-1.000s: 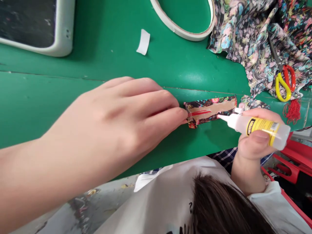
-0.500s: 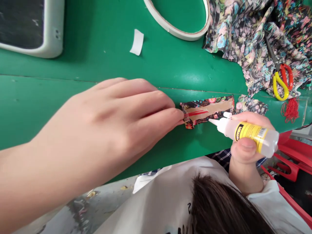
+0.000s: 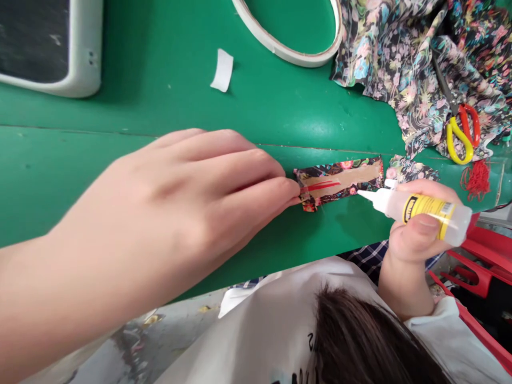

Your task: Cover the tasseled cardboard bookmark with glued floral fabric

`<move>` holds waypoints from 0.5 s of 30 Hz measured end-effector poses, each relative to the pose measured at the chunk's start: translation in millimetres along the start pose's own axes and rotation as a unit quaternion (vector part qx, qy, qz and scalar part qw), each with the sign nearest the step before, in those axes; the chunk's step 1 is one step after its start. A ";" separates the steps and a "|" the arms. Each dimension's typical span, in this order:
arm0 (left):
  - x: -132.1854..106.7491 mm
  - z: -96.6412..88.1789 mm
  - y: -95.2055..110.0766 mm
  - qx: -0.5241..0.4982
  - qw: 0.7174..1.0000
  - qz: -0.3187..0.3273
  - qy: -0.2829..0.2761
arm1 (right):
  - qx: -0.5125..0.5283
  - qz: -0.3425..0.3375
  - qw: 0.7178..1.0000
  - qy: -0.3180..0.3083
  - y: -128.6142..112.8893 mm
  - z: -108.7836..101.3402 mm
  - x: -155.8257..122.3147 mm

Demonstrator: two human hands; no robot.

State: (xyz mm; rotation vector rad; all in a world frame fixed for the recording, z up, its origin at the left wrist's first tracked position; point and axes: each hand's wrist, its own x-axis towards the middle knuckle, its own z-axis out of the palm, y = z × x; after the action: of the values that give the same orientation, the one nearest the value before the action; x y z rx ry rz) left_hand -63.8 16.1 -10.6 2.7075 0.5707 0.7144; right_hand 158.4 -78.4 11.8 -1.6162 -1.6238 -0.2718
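Note:
My left hand [image 3: 192, 197] spans the left of the view, its fingertips closed on the left end of a fabric-edged strip [image 3: 360, 174]. Dark floral cloth is folded over the strip's edges around a bare brown middle, and red threads [image 3: 324, 186] lie along it near my fingers. In my right hand [image 3: 420, 234] is a small clear glue bottle [image 3: 430, 213] with a yellow label, tilted so its white nozzle points left. The nozzle tip is at the strip's lower edge; whether it touches, I cannot tell.
A small floral scrap [image 3: 412, 168] lies right of the strip. Beyond it are crumpled floral fabric [image 3: 372, 48], scissors [image 3: 460, 133] with red and yellow handles, and red thread [image 3: 477, 178]. A tape roll [image 3: 276, 47], white paper piece [image 3: 222, 70] and phone [image 3: 86, 48] lie farther back.
My right hand has moved the glue bottle to the right and slightly up, along the strip's lower edge. My left hand keeps its grip on the strip's left end.

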 end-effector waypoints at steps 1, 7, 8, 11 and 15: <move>0.1 -0.1 -0.2 -0.002 1.000 -0.001 -0.001 | -0.004 -0.007 1.000 -0.012 -2.4 1.1 -1.5; 1.8 -0.9 -0.4 -0.008 1.000 -0.010 -0.014 | 0.009 -0.012 1.000 -0.007 -1.6 1.4 -2.7; 2.0 -0.9 -0.2 -0.008 1.000 -0.013 -0.017 | 0.009 -0.008 1.000 0.007 0.9 0.3 -1.6; 1.6 -0.6 0.2 -0.007 1.000 -0.016 -0.015 | 0.026 0.024 0.999 0.035 8.6 -3.5 1.6; 0.2 -0.2 -0.5 -0.007 1.000 -0.008 -0.003 | 0.034 0.048 0.997 0.042 13.7 -7.1 3.3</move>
State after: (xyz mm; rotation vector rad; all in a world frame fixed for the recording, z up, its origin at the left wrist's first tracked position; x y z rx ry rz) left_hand -63.9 16.6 -10.5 2.6884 0.5821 0.7049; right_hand 174.1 -78.6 13.4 -1.6049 -1.4730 -0.2300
